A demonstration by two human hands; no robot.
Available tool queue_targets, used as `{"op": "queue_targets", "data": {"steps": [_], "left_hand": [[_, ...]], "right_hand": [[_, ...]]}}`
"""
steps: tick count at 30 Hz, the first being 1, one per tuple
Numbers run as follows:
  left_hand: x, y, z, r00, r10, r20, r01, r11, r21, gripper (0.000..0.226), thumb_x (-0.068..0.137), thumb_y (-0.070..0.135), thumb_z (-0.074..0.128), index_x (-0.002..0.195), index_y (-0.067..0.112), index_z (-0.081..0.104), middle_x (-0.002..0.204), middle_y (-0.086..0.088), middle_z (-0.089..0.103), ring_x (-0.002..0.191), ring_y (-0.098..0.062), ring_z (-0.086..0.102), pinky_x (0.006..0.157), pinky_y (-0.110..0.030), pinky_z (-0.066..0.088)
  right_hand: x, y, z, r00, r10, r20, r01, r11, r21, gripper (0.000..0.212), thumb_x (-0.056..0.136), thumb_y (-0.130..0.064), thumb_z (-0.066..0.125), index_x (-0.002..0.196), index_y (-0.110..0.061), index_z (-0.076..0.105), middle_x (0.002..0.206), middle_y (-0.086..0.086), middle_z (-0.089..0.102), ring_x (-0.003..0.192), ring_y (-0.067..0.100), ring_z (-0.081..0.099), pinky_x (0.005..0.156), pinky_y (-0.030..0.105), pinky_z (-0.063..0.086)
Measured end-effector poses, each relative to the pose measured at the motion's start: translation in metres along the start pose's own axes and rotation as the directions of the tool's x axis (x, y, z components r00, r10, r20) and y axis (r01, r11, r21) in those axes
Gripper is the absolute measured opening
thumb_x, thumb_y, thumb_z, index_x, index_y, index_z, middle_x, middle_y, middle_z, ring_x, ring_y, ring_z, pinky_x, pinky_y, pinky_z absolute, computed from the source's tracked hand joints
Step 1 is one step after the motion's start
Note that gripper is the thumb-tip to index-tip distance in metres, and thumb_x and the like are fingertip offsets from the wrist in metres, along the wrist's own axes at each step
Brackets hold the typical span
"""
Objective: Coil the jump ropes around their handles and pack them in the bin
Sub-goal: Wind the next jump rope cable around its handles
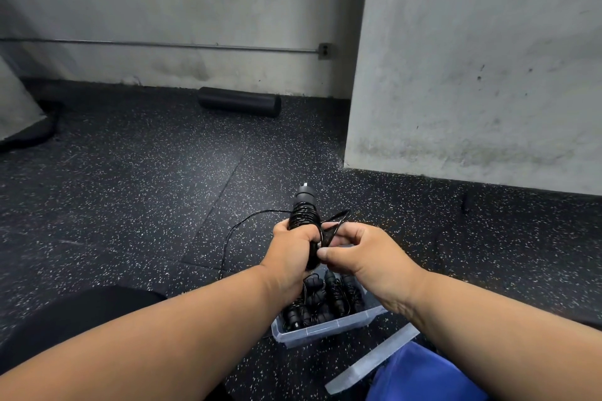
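Note:
My left hand (pixel 291 251) grips a pair of black jump rope handles (pixel 304 205) held upright, with thin black rope wound around them in several turns. My right hand (pixel 356 251) pinches a loop of the same rope just right of the handles. The loose rest of the rope (pixel 233 231) trails down to the floor on the left. Below my hands sits a clear plastic bin (pixel 325 330) holding several coiled black jump ropes (pixel 329 298).
The bin's clear lid (pixel 371 360) lies on the speckled rubber floor to its right, beside a blue cloth-covered knee (pixel 423 374). A black foam roller (pixel 239 101) lies by the far wall. A concrete pillar (pixel 472 75) stands at right.

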State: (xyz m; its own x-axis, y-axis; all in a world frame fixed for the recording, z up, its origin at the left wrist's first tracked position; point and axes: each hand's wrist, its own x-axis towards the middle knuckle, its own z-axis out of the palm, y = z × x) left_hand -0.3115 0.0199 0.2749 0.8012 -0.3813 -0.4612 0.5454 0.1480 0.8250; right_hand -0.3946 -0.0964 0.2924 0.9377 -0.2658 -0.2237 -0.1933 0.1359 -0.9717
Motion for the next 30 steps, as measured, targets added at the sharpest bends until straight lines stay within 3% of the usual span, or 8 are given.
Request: {"op": "queue_targets", "data": {"steps": [2, 6, 9, 12, 18, 21, 25, 30], "left_hand": [[0.000, -0.001, 0.000, 1.000, -0.007, 0.001, 0.007, 1.000, 0.004, 0.054, 0.086, -0.002, 0.056, 0.136, 0.015, 0.047, 0.105, -0.019, 0.067, 0.063, -0.020, 0.066, 0.049, -0.028, 0.052], [-0.005, -0.001, 0.003, 1.000, -0.005, 0.017, 0.005, 1.000, 0.006, 0.055, 0.084, 0.000, 0.061, 0.132, 0.022, 0.045, 0.109, -0.019, 0.067, 0.076, -0.025, 0.069, 0.055, -0.032, 0.055], [-0.006, 0.002, 0.007, 0.997, -0.043, 0.058, 0.042, 0.999, 0.017, 0.065, 0.075, 0.004, 0.066, 0.133, 0.024, 0.044, 0.108, -0.020, 0.065, 0.088, -0.030, 0.064, 0.068, -0.036, 0.050], [-0.002, 0.001, 0.008, 0.997, -0.017, 0.082, 0.014, 0.999, 0.040, 0.059, 0.088, -0.006, 0.061, 0.136, 0.022, 0.041, 0.111, -0.019, 0.065, 0.092, -0.030, 0.065, 0.074, -0.040, 0.054], [-0.005, 0.007, 0.010, 0.993, 0.063, 0.104, -0.064, 0.998, 0.009, 0.065, 0.090, -0.015, 0.057, 0.138, 0.022, 0.037, 0.130, -0.024, 0.068, 0.118, -0.039, 0.070, 0.101, -0.053, 0.055], [-0.002, 0.012, 0.008, 0.994, 0.068, 0.091, -0.065, 0.998, -0.026, 0.060, 0.090, -0.014, 0.054, 0.138, 0.021, 0.040, 0.128, -0.023, 0.066, 0.108, -0.035, 0.066, 0.087, -0.046, 0.052], [-0.003, 0.017, 0.006, 0.991, 0.048, 0.125, -0.043, 0.998, -0.042, 0.058, 0.091, -0.013, 0.050, 0.140, 0.019, 0.044, 0.119, -0.022, 0.065, 0.100, -0.034, 0.065, 0.091, -0.047, 0.049], [-0.008, 0.013, 0.007, 0.988, 0.024, 0.152, -0.017, 0.999, -0.047, 0.053, 0.094, -0.009, 0.050, 0.140, 0.016, 0.043, 0.114, -0.021, 0.066, 0.079, -0.023, 0.066, 0.064, -0.031, 0.052]], "right_hand": [[0.001, 0.002, 0.000, 1.000, 0.013, -0.025, -0.013, 1.000, 0.002, 0.028, 0.085, 0.006, 0.076, 0.110, 0.012, 0.065, 0.071, 0.007, 0.055, 0.069, 0.022, 0.054, 0.073, 0.039, 0.047], [0.003, 0.004, 0.001, 0.999, 0.038, -0.037, -0.037, 0.999, 0.033, 0.038, 0.084, 0.016, 0.068, 0.113, -0.008, 0.072, 0.070, 0.003, 0.050, 0.070, 0.023, 0.050, 0.073, 0.041, 0.045], [0.006, 0.004, 0.002, 0.996, 0.032, -0.084, -0.030, 0.999, 0.029, 0.042, 0.082, 0.019, 0.065, 0.112, -0.010, 0.073, 0.080, 0.011, 0.052, 0.077, 0.025, 0.050, 0.077, 0.040, 0.045], [0.008, 0.004, 0.001, 0.992, 0.038, -0.122, -0.033, 0.998, 0.044, 0.040, 0.081, 0.019, 0.066, 0.107, -0.009, 0.074, 0.070, 0.004, 0.055, 0.067, 0.017, 0.054, 0.067, 0.033, 0.051], [0.008, 0.003, -0.001, 0.992, 0.034, -0.122, -0.021, 0.994, 0.110, 0.034, 0.082, 0.016, 0.067, 0.104, -0.010, 0.074, 0.061, -0.004, 0.055, 0.064, 0.014, 0.056, 0.079, 0.042, 0.052], [0.009, -0.008, -0.009, 0.998, 0.066, -0.020, -0.062, 0.987, 0.148, 0.022, 0.088, 0.010, 0.070, 0.105, -0.003, 0.070, 0.074, 0.002, 0.067, 0.073, 0.017, 0.067, 0.079, 0.033, 0.062], [0.007, -0.024, -0.021, 0.991, 0.085, 0.105, -0.108, 0.966, 0.234, 0.013, 0.098, -0.002, 0.064, 0.110, -0.004, 0.068, 0.091, 0.015, 0.075, 0.077, 0.021, 0.075, 0.071, 0.027, 0.064], [0.007, -0.027, -0.019, 0.997, 0.080, 0.023, -0.083, 0.979, 0.186, 0.009, 0.098, -0.013, 0.067, 0.097, -0.004, 0.063, 0.088, 0.014, 0.076, 0.073, 0.019, 0.075, 0.067, 0.028, 0.064]]}}
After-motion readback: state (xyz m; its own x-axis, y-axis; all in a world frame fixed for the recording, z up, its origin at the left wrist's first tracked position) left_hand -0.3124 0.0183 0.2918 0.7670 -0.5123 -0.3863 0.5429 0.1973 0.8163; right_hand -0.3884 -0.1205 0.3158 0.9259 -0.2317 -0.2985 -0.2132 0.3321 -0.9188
